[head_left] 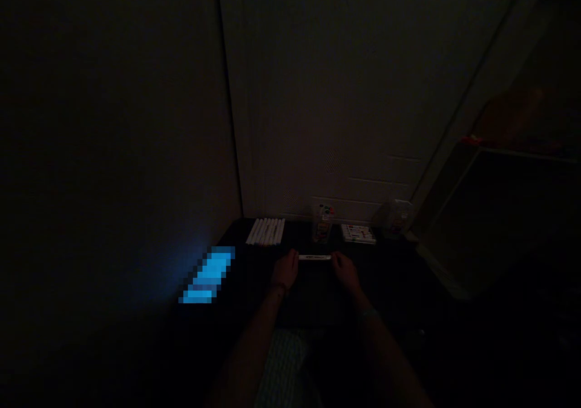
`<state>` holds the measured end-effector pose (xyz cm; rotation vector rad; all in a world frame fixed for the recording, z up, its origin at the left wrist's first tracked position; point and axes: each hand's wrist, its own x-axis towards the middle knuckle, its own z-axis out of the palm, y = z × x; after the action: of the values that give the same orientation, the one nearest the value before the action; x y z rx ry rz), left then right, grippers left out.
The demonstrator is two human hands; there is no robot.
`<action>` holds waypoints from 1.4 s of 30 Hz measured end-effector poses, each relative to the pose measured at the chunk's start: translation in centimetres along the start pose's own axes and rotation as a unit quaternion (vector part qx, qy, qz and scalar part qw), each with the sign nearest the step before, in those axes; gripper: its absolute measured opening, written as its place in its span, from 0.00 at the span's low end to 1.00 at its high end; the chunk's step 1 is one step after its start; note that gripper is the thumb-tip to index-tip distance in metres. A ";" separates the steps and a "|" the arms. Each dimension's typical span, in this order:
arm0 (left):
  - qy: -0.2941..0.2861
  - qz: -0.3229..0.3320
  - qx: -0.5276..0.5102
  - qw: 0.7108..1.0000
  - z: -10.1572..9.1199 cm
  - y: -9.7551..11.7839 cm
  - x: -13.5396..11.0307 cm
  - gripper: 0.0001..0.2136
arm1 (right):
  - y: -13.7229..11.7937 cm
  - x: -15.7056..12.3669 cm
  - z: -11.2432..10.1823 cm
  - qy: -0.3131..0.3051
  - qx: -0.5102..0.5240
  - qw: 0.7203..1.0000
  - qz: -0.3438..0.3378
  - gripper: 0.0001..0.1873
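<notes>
Your left hand (285, 268) and right hand (345, 270), set apart, grip opposite ends of the slim white cylindrical marker (315, 257) over the dark tabletop (318, 302). Its long axis runs left to right; tip direction cannot be determined.

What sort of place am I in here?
Probably a dimly lit room indoors, at a small worktable. A dark tabletop stands by a plain wall, with a row of white pens laid out on it.
</notes>
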<state>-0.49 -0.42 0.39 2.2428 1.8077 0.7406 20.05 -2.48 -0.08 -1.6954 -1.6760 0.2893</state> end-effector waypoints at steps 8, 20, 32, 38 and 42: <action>0.006 0.004 -0.008 1.000 -0.2 0.3 -0.2 0.18 | -0.2 0.0 -0.1 -0.012 0.012 1.000 -0.008 0.19; -0.003 -0.028 -0.029 0.999 -0.8 0.8 -0.4 0.16 | -0.5 -0.2 -0.4 -0.019 0.005 1.000 0.014 0.18; 0.008 -0.047 -0.053 0.997 -0.7 0.8 -0.3 0.17 | -0.2 -0.1 -0.4 -0.017 0.003 1.000 -0.003 0.19; 0.015 -0.063 -0.156 0.986 -1.1 0.6 -0.2 0.15 | -0.6 -0.1 -0.7 -0.039 0.031 0.999 -0.006 0.18; 0.042 -0.057 -0.210 0.975 -1.2 0.6 0.1 0.14 | -0.9 0.0 -0.9 -0.050 0.079 0.996 -0.003 0.18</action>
<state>-0.58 -0.70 1.70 1.8457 1.6117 1.0889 19.93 -2.92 1.11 -1.5815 -1.6823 0.4975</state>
